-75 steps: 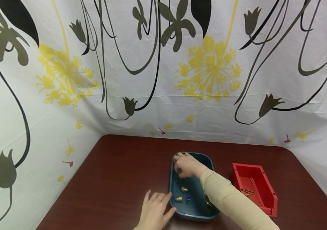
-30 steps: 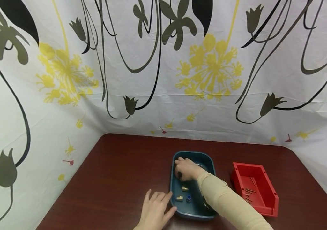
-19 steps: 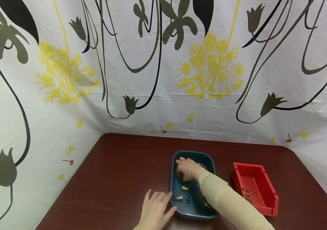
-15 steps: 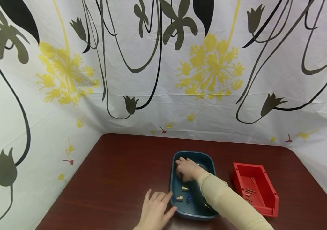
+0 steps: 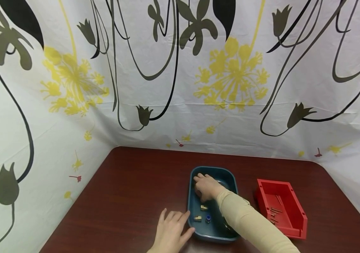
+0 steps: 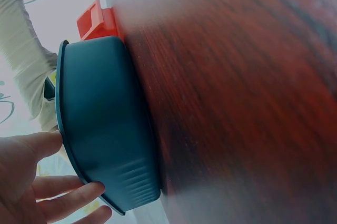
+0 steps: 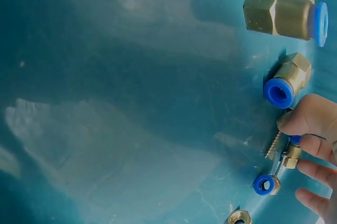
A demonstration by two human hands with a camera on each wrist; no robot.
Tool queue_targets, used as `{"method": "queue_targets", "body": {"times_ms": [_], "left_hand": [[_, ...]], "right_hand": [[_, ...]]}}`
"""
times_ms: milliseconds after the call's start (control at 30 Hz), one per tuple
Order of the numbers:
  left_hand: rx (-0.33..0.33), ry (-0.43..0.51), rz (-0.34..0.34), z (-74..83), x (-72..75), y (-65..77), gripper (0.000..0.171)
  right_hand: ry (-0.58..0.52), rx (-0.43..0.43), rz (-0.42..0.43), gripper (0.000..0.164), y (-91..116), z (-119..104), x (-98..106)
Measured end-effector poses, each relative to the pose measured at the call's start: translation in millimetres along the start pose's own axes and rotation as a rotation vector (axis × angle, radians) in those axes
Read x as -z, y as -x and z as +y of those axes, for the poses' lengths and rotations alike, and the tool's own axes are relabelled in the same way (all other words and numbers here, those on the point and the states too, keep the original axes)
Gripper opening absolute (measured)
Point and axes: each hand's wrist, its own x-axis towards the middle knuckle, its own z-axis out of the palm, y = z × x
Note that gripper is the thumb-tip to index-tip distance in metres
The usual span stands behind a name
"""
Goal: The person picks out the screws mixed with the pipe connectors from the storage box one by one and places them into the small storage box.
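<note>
My right hand point(image 5: 207, 187) reaches into the far part of a blue-green tray point(image 5: 217, 236). In the right wrist view, its thumb and forefinger pinch a threaded screw point(image 7: 274, 144) just above the tray floor. Close to the fingers lie brass push-in fittings with blue collars, including one fitting point(image 7: 288, 80) above the thumb and a smaller fitting point(image 7: 266, 184) below. A second screw point(image 7: 281, 164) lies between small fittings. My left hand point(image 5: 171, 232) rests its extended fingers and thumb against the tray's near left rim.
To the right of the tray stands a red bin point(image 5: 300, 211) with several thin screws point(image 5: 274, 212) inside. Brass fittings point(image 5: 197, 218) and a blue-collared fitting point(image 5: 208, 219) lie in the tray's near part. A patterned cloth point(image 5: 180, 88) hangs behind the brown table point(image 5: 142, 182).
My right hand has shifted slightly nearer within the tray, then stayed almost in place with small finger movements. My left hand has kept its place at the rim.
</note>
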Motion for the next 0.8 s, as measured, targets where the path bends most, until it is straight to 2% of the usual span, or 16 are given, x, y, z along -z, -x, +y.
{"method": "queue_targets", "body": {"times_ms": [200,800], "left_hand": [[0.001,-0.01,0.0,0.5,0.2,-0.5,0.041],[-0.003,-0.012,0.008,0.7,-1.3,-0.6,0.041]], "right_hand": [[0.004,-0.002,0.008,0.023,0.5,0.1,0.1],[0.001,0.019,0.034,0.032,0.9,3.9,0.9]]}}
